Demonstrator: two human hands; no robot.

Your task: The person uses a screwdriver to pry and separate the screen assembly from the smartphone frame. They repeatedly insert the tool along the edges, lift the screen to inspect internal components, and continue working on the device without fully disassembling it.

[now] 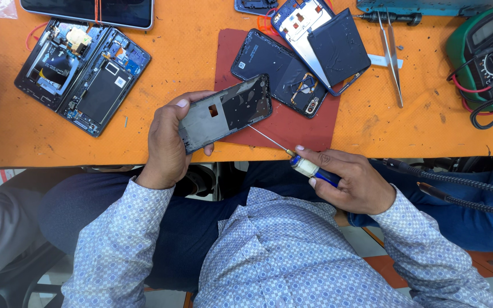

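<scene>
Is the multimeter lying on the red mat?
No: the multimeter sits on the bare orange table at the far right, apart from the red mat.

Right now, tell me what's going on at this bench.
A person in a patterned shirt sits at an orange table. The left hand holds a stripped phone frame over the table's front edge. The right hand grips a small screwdriver whose tip meets the frame's lower edge. A dark red mat carries another opened phone. An opened foldable device lies to the left; tweezers and a green multimeter lie to the right.
</scene>
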